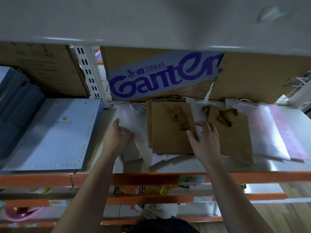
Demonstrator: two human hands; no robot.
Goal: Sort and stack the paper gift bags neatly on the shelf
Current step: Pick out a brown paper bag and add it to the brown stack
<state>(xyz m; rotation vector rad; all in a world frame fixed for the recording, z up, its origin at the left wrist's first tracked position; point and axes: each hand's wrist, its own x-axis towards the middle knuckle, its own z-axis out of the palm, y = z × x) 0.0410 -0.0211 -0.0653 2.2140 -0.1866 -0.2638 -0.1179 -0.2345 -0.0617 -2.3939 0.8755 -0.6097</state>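
Note:
Several flat paper gift bags lie on the white shelf [193,167]. A stack of brown kraft bags [168,132] with twisted handles sits in the middle. My right hand [204,138] pinches that stack's right edge, thumb on top. A second brown bag [235,137] lies just to the right, partly under my right hand. White bags [133,118] lie to the left, and my left hand [117,137] grips one of them, blurred. Frosted white and pink bags [272,132] lie fanned out at the far right.
A Ganten cardboard box [159,76] and plain cartons stand behind the bags. Large blue-grey PRINCE bags [55,137] lie stacked on the left section, beyond a white slotted upright [89,73]. An upper shelf [151,22] overhangs. Orange beams [143,179] edge the shelf, with snack packets below.

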